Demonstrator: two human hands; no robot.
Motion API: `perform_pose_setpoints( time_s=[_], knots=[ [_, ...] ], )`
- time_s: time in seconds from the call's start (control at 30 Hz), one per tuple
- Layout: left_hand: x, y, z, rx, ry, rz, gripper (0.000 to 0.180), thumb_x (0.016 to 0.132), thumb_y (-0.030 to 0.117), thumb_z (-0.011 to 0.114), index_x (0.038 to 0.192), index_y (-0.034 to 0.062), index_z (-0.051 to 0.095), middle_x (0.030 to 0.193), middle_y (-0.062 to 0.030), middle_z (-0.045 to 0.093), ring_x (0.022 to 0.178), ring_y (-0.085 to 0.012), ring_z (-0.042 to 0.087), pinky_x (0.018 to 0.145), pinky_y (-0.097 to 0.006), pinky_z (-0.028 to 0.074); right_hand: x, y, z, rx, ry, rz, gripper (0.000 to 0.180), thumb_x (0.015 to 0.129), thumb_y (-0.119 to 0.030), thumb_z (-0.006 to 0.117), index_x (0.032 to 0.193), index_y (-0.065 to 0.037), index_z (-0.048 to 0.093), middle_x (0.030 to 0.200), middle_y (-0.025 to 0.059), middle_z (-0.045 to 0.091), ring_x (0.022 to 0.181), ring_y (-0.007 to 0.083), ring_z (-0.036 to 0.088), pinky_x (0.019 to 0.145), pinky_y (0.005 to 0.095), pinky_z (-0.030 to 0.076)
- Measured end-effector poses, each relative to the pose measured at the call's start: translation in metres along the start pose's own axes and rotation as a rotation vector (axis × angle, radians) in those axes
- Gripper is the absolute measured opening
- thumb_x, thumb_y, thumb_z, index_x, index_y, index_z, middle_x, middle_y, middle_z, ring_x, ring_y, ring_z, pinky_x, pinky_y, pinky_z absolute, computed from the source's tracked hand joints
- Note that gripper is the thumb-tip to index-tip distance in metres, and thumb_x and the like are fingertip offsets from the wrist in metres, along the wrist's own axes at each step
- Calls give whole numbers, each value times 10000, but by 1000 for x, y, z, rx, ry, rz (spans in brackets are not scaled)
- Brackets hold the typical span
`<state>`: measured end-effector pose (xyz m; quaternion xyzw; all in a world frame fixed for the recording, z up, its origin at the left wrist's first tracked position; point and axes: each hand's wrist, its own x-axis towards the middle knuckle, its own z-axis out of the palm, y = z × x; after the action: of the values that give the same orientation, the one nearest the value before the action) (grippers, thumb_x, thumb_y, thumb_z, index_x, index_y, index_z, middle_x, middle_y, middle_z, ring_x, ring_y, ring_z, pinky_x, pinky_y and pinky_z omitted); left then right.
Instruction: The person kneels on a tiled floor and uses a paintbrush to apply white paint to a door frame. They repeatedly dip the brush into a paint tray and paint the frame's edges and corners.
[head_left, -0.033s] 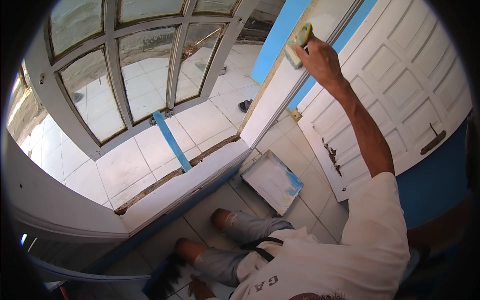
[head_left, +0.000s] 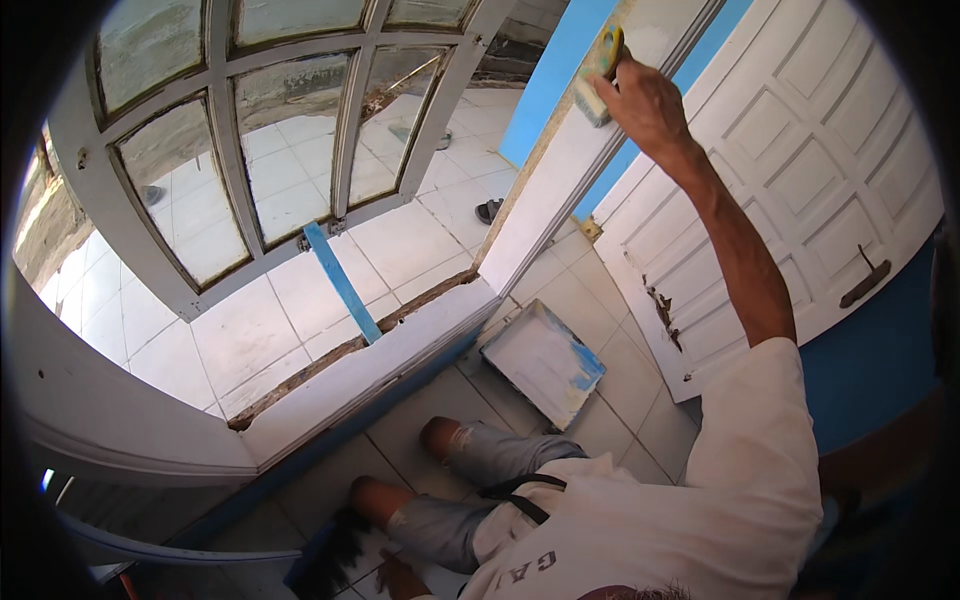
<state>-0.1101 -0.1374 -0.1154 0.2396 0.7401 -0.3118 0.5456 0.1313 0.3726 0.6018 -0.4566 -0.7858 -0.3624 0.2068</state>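
A wide paintbrush [head_left: 592, 102] with a yellow-green handle is gripped in my right hand [head_left: 645, 110], its fingers wrapped round the handle. Its pale bristles rest against the white upright post of the window frame [head_left: 545, 195], near the upper end in view. My right arm is stretched far out. Low down beside my knees, my left hand [head_left: 400, 577] is partly cut off by the lower edge; its dim fingers look apart, with nothing seen in them. Close to it is a black-bristled broom head [head_left: 338, 545]. On the tiles lies a paint tray [head_left: 540, 365] smeared white and blue.
A glazed window sash [head_left: 290, 150] stands swung outward, with a blue strip of wood [head_left: 343, 285] between it and the white sill [head_left: 350, 405]. To the right is a white panelled door [head_left: 790, 190] with a rusty handle. A dark sandal [head_left: 489, 211] lies on the tiles beyond.
My right hand and the paintbrush have shifted slightly up along the post, away from me. The left hand and the tray look the same.
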Motion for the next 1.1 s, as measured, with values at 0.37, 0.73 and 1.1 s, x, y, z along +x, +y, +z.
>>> perform_pose_setpoints(
  time_s=[0.37,0.73,1.1],
  knots=[
    [15,1,4,11,4,-1,1168,813,400,817,1613,195,-10,1572,-184,414,1335,-470,506,989,-703,472,25,7,-48,-512,93,-700,392,822,-77,809,1191,-108,679,1147,92,727,1076,252,704,903,341,600],
    [9,17,-8,0,16,21,1157,814,395,823,1614,191,12,1566,-181,424,1337,-465,505,990,-702,471,-30,19,-42,-419,85,-749,286,777,-104,784,1049,-102,695,1033,52,702,1022,226,679,915,379,555],
    [9,7,0,-17,8,19,1146,815,390,828,1616,186,34,1559,-179,434,1340,-460,503,992,-701,470,8,29,-53,-626,262,-622,350,839,-149,800,1164,-98,679,1039,27,663,889,193,662,709,337,562]
  ],
)
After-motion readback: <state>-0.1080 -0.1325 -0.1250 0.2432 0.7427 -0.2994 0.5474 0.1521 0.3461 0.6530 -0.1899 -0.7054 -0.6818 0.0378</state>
